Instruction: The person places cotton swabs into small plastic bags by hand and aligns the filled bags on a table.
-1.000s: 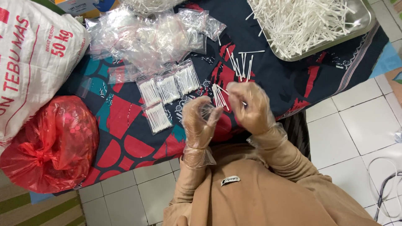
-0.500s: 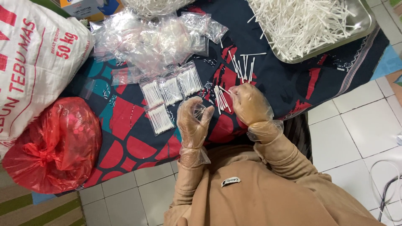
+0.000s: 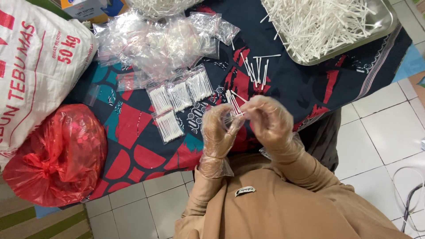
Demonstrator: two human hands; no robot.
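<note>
Both hands wear clear plastic gloves. My left hand [image 3: 218,130] holds a small clear plastic bag [image 3: 227,120] near the cloth's front edge. My right hand [image 3: 268,123] grips a bundle of white cotton swabs [image 3: 233,102] whose ends stick up between the two hands, at the mouth of the bag. Several small filled bags of swabs [image 3: 179,96] lie in a row just left of my hands. A few loose swabs [image 3: 259,71] rest on the cloth beyond my hands.
A metal tray [image 3: 384,20] heaped with white swabs stands at the back right. A pile of empty clear bags [image 3: 155,42] lies at the back. A tied red plastic bag [image 3: 53,155] and a white woven sack [image 3: 35,71] sit at left on the patterned cloth [image 3: 133,146]. White floor tiles lie right.
My hands have shifted slightly and drawn closer together. The swab bundle now sits at the small bag held by my left hand.
</note>
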